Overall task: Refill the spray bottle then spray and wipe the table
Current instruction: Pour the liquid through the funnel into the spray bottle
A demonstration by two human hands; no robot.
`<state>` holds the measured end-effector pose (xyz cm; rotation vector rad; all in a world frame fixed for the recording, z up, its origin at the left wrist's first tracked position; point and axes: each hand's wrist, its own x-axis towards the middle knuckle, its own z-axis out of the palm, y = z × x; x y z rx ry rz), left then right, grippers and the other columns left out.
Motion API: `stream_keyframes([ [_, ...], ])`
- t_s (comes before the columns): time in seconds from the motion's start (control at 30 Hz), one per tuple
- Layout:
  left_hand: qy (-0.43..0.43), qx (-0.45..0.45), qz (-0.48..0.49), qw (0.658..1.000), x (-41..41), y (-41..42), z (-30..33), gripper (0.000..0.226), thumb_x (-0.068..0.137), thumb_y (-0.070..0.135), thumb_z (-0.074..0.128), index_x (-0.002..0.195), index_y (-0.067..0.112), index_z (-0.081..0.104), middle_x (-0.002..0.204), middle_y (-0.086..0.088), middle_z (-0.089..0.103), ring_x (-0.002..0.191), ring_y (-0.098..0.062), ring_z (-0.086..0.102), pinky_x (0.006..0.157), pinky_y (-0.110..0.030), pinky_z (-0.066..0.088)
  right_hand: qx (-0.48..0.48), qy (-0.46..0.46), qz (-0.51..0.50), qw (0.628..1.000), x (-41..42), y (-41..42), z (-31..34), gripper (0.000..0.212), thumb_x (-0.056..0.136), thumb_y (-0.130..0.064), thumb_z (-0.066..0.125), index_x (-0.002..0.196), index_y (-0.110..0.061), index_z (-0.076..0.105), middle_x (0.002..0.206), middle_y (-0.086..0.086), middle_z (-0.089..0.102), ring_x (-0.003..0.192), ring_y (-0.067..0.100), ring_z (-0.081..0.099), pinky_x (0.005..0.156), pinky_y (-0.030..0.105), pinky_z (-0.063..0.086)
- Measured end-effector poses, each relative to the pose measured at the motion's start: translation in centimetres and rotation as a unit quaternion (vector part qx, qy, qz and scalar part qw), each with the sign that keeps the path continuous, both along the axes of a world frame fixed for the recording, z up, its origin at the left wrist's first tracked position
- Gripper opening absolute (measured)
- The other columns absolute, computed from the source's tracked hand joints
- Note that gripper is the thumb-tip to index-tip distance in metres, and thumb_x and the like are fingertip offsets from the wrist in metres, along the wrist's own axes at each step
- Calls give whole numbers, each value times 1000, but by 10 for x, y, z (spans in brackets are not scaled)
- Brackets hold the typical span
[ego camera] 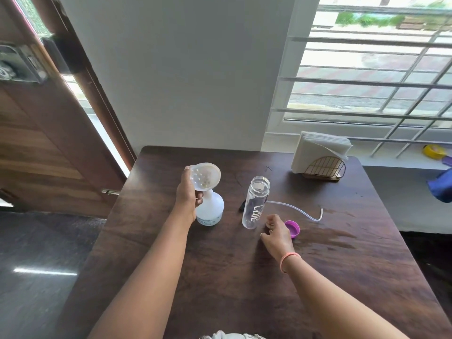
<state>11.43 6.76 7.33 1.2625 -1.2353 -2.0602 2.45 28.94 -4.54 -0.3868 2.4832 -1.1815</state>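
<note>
A white spray bottle [212, 211] stands uncapped on the dark wooden table [234, 277] with a translucent funnel [206, 176] set in its neck. My left hand [188, 196] grips the funnel's rim and stem from the left. To the right stands a clear water bottle [256, 203], open at the top and looking empty. Its purple cap [292, 228] lies beside my right hand [276, 234], which rests on the table with loosely curled fingers and holds nothing. The spray head's black trigger [242, 206] and white dip tube [297, 209] lie behind the water bottle.
A wire holder of white napkins [321, 155] stands at the table's far right corner. A wet patch [330, 237] spreads right of the cap. A wooden door [36, 143] is at the left, a barred window [371, 81] behind, and a yellow tape roll [433, 150] on the sill.
</note>
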Motion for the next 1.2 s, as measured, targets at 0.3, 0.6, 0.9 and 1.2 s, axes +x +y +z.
stream_keyframes([
  [0.3,-10,33,-29,999,0,-13,-6,40,92,56,44,104,24,64,75,-5,59,46,-13,37,41,-18,32,14,20,-14,1000,-1,-1,-4,25,69,2,58,89,-11,53,87,7,63,87,27,60,85,39,51],
  [0.6,100,84,-44,990,-1,-26,16,55,100,44,29,126,5,58,105,-21,70,42,-14,34,40,-18,26,30,29,-19,999,1,-2,0,22,70,1,58,87,-10,52,86,9,63,83,27,60,80,36,50],
  [0.9,178,209,60,960,29,-61,-13,50,101,37,22,106,9,63,84,-4,75,42,-8,46,43,-14,33,36,70,-21,997,4,-3,-1,14,74,2,55,87,-5,55,86,9,63,84,29,60,81,41,51],
  [1.2,59,245,177,951,48,-44,-103,44,104,39,22,94,18,59,65,1,58,59,-9,54,56,-22,38,150,213,-60,964,1,6,14,26,77,-10,63,102,-17,64,109,5,56,105,31,46,90,43,39],
])
